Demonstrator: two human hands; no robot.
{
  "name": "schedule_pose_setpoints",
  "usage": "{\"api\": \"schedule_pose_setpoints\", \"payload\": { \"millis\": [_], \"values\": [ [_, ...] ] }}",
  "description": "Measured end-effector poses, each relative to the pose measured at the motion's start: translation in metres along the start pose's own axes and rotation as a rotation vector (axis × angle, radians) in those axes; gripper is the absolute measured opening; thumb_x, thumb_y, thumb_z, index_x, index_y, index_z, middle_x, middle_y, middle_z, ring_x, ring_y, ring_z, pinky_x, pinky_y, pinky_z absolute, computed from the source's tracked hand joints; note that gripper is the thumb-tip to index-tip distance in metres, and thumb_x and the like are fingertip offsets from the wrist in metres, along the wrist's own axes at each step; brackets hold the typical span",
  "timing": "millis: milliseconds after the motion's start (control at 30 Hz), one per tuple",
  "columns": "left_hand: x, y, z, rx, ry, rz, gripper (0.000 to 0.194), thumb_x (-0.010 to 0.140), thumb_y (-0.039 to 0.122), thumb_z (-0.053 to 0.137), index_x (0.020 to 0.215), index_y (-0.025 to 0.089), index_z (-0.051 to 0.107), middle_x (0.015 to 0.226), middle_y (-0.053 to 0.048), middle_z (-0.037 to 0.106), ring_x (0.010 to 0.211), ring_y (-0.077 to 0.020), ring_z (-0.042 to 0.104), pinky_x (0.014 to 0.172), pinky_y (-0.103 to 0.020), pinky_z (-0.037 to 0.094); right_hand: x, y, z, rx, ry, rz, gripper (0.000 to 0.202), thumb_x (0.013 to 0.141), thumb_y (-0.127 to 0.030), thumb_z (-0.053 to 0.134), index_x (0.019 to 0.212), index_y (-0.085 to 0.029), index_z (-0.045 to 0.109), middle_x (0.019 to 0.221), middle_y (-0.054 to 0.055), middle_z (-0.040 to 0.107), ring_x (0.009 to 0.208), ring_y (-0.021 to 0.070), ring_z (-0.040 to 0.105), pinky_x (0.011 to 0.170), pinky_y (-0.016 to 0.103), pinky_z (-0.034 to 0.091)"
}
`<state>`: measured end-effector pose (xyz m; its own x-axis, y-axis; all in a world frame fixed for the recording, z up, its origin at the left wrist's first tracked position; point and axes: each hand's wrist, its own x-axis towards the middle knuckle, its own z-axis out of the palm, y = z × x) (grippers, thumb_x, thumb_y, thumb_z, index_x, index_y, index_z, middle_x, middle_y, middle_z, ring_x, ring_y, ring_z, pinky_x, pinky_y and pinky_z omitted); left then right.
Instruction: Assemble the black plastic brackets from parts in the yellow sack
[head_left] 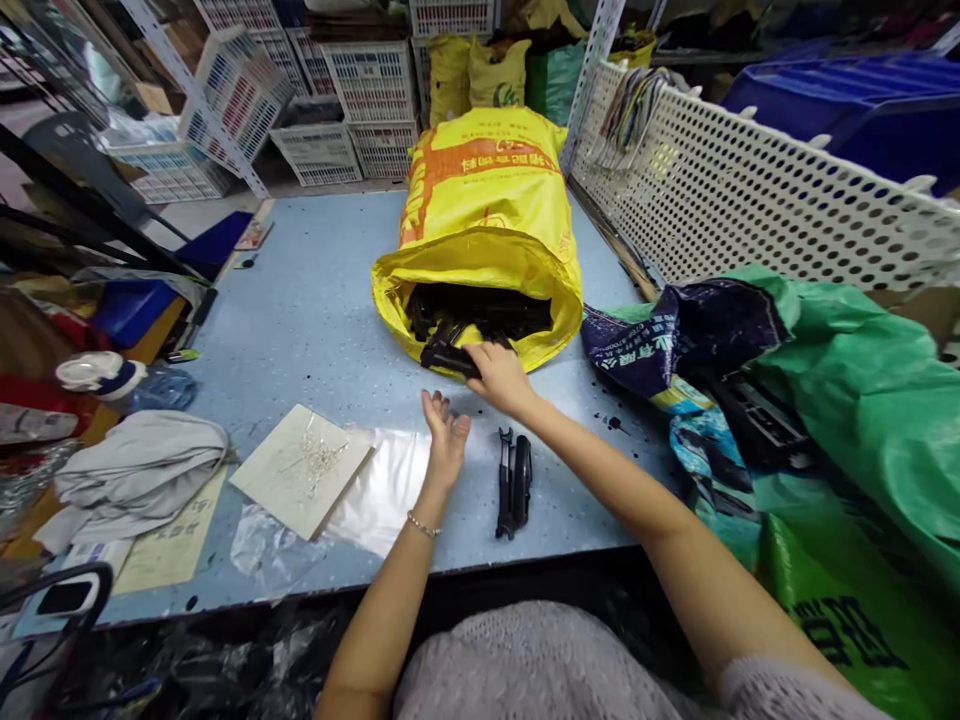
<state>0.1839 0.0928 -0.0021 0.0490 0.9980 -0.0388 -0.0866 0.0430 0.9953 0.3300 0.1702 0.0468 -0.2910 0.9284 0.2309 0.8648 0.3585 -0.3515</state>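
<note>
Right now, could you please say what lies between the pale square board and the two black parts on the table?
Transparent plastic on the table, and the left forearm, as the head view shows.

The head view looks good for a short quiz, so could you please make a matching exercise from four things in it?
1. yellow sack
2. right hand
3. left hand
4. grey cloth

A. gripping a black part
B. crumpled at the table's left side
C. mouth open towards the person
D. empty, fingers spread

Pairs: 1-C, 2-A, 3-D, 4-B
</note>
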Motion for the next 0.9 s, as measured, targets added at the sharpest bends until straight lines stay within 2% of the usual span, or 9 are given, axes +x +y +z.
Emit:
{"api": "schedule_pose_setpoints", "payload": {
  "millis": [67,167,267,367,433,533,600,767,900],
  "values": [
    [0.012,0.015,-0.008,-0.045,0.065,0.029,0.076,0.089,0.056,0.055,0.149,0.028,0.017,0.155,-0.013,0.031,0.143,-0.0237,0.034,0.115,-0.039,0.032,-0.034,-0.019,-0.002,0.192,-0.027,-0.107,0.059,0.087,-0.028,0.065,0.141,-0.016,0.042,0.128,0.017,0.051,0.117,0.0304,0.049,0.098,0.047,0.043],
    [0.01,0.033,-0.014,-0.068,0.066,-0.073,0.056,0.088,0.055,0.057,0.133,0.026,0.044,0.123,-0.009,0.06,0.115,-0.0216,0.061,0.095,-0.033,0.05,-0.066,-0.027,-0.009,0.38,-0.054,-0.18,0.042,0.095,-0.038,0.054,0.133,-0.021,0.047,0.12,0.012,0.054,0.111,0.0238,0.054,0.093,0.039,0.047],
    [-0.008,0.045,-0.017,-0.168,-0.055,-0.263,0.05,0.086,0.057,0.058,0.121,0.022,0.053,0.09,-0.004,0.067,0.073,-0.0167,0.068,0.064,-0.027,0.055,-0.064,-0.016,-0.011,0.241,0.05,-0.173,0.036,0.1,-0.046,0.042,0.12,-0.019,0.054,0.112,0.012,0.057,0.102,0.0239,0.055,0.087,0.039,0.047],
    [-0.023,0.053,-0.014,-0.23,-0.131,-0.396,0.052,0.084,0.06,0.059,0.113,0.018,0.057,0.074,-0.003,0.066,0.056,-0.0148,0.063,0.05,-0.025,0.05,-0.044,-0.008,-0.003,0.069,0.028,-0.375,0.043,0.099,-0.054,0.036,0.104,-0.019,0.06,0.095,0.011,0.06,0.091,0.0248,0.056,0.079,0.037,0.045],
    [-0.028,0.056,-0.01,-0.242,-0.088,-0.393,0.052,0.083,0.06,0.059,0.112,0.017,0.057,0.071,-0.002,0.065,0.054,-0.0144,0.063,0.048,-0.024,0.049,-0.035,-0.01,0.002,0.028,0.013,-0.395,0.048,0.1,-0.055,0.029,0.093,-0.019,0.061,0.084,0.01,0.06,0.082,0.0234,0.056,0.071,0.034,0.042],
    [-0.026,0.057,-0.008,-0.215,0.017,-0.257,0.049,0.084,0.056,0.06,0.117,0.02,0.055,0.074,0.0,0.065,0.059,-0.0133,0.065,0.053,-0.022,0.051,-0.042,-0.021,0.001,0.046,0.061,-0.205,0.053,0.103,-0.051,0.022,0.087,-0.018,0.06,0.079,0.008,0.06,0.075,0.0204,0.056,0.064,0.031,0.037],
    [-0.021,0.056,-0.011,-0.199,0.075,-0.196,0.045,0.084,0.055,0.061,0.112,0.021,0.056,0.076,0.001,0.064,0.062,-0.0126,0.065,0.055,-0.022,0.052,-0.062,-0.031,0.0,0.086,0.072,-0.14,0.052,0.104,-0.049,0.02,0.088,-0.019,0.059,0.079,0.007,0.062,0.073,0.0187,0.056,0.064,0.03,0.035],
    [-0.008,0.054,-0.018,-0.275,0.097,-0.238,0.043,0.085,0.058,0.057,0.1,0.018,0.059,0.075,-0.001,0.065,0.061,-0.0135,0.065,0.057,-0.024,0.052,-0.121,-0.052,0.018,0.097,0.0,-0.251,0.051,0.102,-0.05,0.025,0.084,-0.018,0.06,0.077,0.008,0.064,0.071,0.0203,0.057,0.064,0.031,0.036],
    [-0.016,0.031,-0.016,-0.175,0.084,-0.208,0.045,0.086,0.058,0.054,0.103,0.017,0.062,0.084,-0.005,0.068,0.071,-0.0177,0.067,0.066,-0.029,0.053,-0.102,-0.041,0.025,0.092,-0.154,0.001,0.045,0.104,-0.044,0.027,0.086,-0.022,0.062,0.078,0.004,0.066,0.071,0.0185,0.059,0.061,0.028,0.036]
  ]
}}
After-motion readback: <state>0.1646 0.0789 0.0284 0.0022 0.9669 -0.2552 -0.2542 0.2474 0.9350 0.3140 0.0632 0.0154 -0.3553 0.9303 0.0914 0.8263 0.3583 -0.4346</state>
